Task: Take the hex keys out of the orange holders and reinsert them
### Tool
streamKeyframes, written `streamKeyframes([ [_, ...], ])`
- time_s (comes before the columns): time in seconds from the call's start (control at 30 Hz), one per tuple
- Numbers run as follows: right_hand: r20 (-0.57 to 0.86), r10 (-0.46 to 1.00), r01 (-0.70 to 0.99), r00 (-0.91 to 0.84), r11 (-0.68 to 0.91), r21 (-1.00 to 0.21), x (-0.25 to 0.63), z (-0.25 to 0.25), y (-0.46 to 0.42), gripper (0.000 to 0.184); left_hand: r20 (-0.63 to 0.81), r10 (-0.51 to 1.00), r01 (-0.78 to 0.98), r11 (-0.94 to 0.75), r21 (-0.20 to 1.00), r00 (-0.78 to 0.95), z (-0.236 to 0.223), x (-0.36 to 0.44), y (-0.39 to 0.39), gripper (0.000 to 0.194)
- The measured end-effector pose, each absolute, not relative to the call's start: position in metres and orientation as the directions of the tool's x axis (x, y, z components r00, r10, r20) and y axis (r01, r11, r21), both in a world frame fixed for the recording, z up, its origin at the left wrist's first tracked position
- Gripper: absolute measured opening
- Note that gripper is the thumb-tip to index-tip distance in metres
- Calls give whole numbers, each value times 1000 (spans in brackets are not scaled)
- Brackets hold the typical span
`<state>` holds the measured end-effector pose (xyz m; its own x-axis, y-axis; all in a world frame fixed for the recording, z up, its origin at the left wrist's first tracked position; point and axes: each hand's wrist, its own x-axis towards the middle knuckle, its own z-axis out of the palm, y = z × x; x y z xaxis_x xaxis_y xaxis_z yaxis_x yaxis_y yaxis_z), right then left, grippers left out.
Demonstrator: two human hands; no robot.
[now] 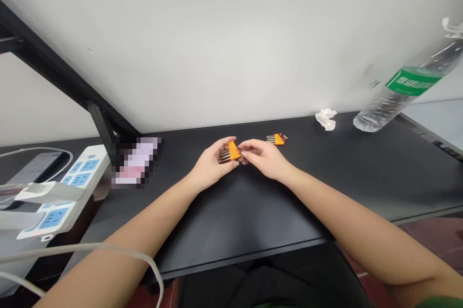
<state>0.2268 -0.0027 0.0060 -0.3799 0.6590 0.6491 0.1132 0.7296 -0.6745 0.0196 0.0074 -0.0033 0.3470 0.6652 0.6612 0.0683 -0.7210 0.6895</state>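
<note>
Between thumb and fingers, my left hand (213, 163) grips a hex key set by its orange holder (234, 151). Several metal shafts stick out of it toward the palm. My right hand (263, 156) is closed in a pinch at the right side of that holder, on the short end of a hex key (243, 154); the fingertips partly hide it. A second orange hex key set (278, 139) lies on the black table (238, 221), just beyond my right hand, with its long shafts pointing left.
A crumpled white tissue (326, 119) and a large clear bottle with a green label (412, 81) stand along the wall at right. At left are a white power strip (81, 173) with plugs, a loose cable (119, 248), a blurred-out packet (136, 163) and a black slanted frame (68, 69).
</note>
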Motion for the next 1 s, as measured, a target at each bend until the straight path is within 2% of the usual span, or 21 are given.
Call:
streamKeyframes([
  [0.03, 635, 663, 119, -395, 723, -681, 226, 6, -2, 18, 676, 649, 131, -748, 650, 351, -4, 19, 8, 66],
  [0.1, 659, 627, 171, -415, 766, -620, 226, 7, -3, 20, 714, 615, 257, -789, 558, 335, -5, 17, 9, 61],
  [0.23, 699, 513, 374, -498, 854, -361, 238, 18, -11, 29, 772, 540, 437, -815, 380, 335, -4, 12, 12, 45],
  [0.3, 701, 495, 544, -514, 819, -180, 255, 29, -15, 29, 771, 524, 467, -818, 336, 362, -4, 11, 13, 40],
  [0.37, 650, 581, 716, -489, 693, -81, 277, 41, -17, 25, 765, 514, 468, -825, 317, 387, -3, 10, 13, 43],
  [0.47, 433, 774, 844, -461, 533, -54, 309, 53, -16, 16, 758, 502, 516, -817, 257, 417, -3, 8, 12, 48],
  [0.57, 285, 833, 863, -475, 504, -34, 324, 56, -11, 14, 756, 502, 580, -789, 202, 419, -3, 7, 11, 50],
  [0.77, 268, 825, 856, -497, 516, 0, 321, 50, -7, 18, 752, 522, 577, -783, 234, 402, -4, 5, 12, 52],
  [0.9, 208, 847, 863, -489, 504, -23, 313, 46, -6, 14, 738, 541, 580, -775, 251, 403, -5, 6, 14, 53],
  [1.0, 226, 858, 876, -462, 481, -34, 304, 43, -5, 13, 730, 553, 585, -768, 260, 401, -5, 6, 14, 54],
])
